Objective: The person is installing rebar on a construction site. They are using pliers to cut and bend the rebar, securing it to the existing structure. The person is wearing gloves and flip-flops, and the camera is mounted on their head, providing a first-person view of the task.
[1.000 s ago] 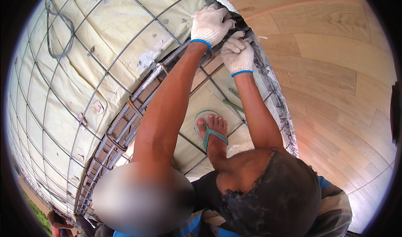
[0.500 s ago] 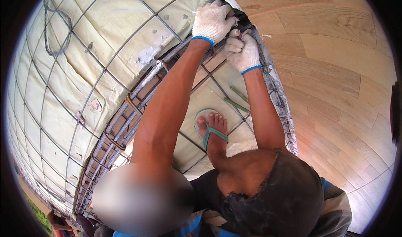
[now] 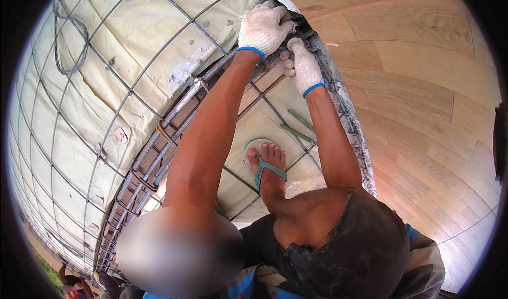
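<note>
Both my hands wear white knit gloves with blue cuffs, at the broken concrete edge [image 3: 338, 82] where the mesh meets the wood-look floor. My left hand [image 3: 261, 28] is closed in a pinch over the dark gap at the top; what its fingers hold is hidden. Just below and to the right, my right hand [image 3: 306, 69] has curled fingers, its thumb side up by the edge; I cannot make out anything in them. Beneath the hands runs steel rebar mesh [image 3: 271, 102]. A tool with two green handles [image 3: 297, 133] lies on it below my right hand.
My sandalled foot [image 3: 269, 161] stands on the mesh between my forearms. A ribbed rebar cage [image 3: 153, 151] runs along a trench on the left. Beyond it, mesh covers pale sheeting [image 3: 132, 50] with a loose wire coil [image 3: 71, 40]. Wood-look flooring [image 3: 413, 87] spreads rightward. Other people [image 3: 74, 283] are at lower left.
My right hand has drawn slightly down and away from the left, and its wrist has turned. My left hand stays nearly in place, still pinched at the edge.
</note>
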### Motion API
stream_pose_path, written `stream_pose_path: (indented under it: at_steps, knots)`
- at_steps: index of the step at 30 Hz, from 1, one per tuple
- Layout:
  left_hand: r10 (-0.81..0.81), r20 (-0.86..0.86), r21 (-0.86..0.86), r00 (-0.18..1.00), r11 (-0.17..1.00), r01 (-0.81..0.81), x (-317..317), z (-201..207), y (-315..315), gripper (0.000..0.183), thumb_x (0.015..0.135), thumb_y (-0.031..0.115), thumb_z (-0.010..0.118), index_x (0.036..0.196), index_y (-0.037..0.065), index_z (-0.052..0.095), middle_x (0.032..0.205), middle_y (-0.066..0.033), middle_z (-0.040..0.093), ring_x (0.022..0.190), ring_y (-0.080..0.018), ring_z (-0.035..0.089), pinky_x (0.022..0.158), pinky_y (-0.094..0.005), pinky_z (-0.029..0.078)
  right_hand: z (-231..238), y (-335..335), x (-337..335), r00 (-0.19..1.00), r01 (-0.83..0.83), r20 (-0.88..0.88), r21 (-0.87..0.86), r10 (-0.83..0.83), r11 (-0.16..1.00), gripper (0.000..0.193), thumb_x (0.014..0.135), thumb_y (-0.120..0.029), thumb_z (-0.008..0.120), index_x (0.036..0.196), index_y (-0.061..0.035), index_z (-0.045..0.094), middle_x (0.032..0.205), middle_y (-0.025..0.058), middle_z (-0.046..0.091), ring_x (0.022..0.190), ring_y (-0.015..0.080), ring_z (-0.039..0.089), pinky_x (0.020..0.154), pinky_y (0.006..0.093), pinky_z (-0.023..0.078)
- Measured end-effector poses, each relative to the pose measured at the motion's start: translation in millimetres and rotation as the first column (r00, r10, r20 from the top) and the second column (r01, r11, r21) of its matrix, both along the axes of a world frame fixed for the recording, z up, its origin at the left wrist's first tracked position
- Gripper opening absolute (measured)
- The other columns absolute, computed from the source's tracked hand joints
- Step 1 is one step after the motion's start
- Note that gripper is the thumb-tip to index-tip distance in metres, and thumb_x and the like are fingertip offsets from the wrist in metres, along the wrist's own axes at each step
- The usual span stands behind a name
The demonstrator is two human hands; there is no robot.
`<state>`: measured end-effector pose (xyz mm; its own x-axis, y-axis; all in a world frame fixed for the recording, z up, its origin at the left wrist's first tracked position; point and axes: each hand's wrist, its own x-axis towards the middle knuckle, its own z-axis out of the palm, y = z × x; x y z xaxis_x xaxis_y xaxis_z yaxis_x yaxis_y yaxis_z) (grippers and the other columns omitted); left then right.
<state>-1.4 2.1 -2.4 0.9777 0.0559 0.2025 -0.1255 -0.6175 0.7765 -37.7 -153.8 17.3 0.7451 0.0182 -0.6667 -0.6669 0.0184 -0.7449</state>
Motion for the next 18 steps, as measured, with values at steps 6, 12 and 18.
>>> stream_pose_path:
  at_steps: [6, 12, 18]
  knots:
    - [-0.004, 0.008, 0.004, 1.0, 1.0, 0.004, 1, 3, -3, 0.034, 0.086, 0.039, 0.074, 0.103, 0.01, 0.085, 0.106, -0.0176, 0.073, 0.1, -0.0392, 0.071, 0.09, -0.0518, 0.055, -29, -36, 1, 0.943, 0.33, -0.32, 0.872, -0.09, 0.361, 0.031, 0.114, -0.029, 0.043, 0.091, -0.0113, 0.053, 0.071, -0.0033, 0.048, 0.052, 0.0066, 0.044, 0.048, 0.0234, 0.039]
    - [-0.004, -0.004, 0.016, 1.0, 1.0, 0.005, 0, 3, -1, 0.034, 0.086, 0.038, 0.074, 0.104, 0.011, 0.085, 0.104, -0.0179, 0.072, 0.099, -0.0388, 0.071, 0.089, -0.0517, 0.055, -30, -12, 11, 0.914, 0.394, -0.377, 0.912, -0.151, 0.111, 0.033, 0.114, -0.027, 0.041, 0.087, -0.0106, 0.05, 0.066, -0.0039, 0.044, 0.049, 0.0067, 0.044, 0.049, 0.023, 0.041]
    - [-0.003, 0.013, 0.011, 1.0, 1.0, 0.003, 0, 0, -2, 0.034, 0.086, 0.038, 0.074, 0.103, 0.01, 0.084, 0.107, -0.0177, 0.072, 0.1, -0.0388, 0.071, 0.089, -0.0513, 0.055, -20, -25, 24, 0.919, 0.366, -0.393, 0.807, -0.042, 0.464, 0.03, 0.115, -0.029, 0.044, 0.089, -0.016, 0.052, 0.071, -0.0042, 0.05, 0.048, 0.0059, 0.042, 0.042, 0.0243, 0.036]
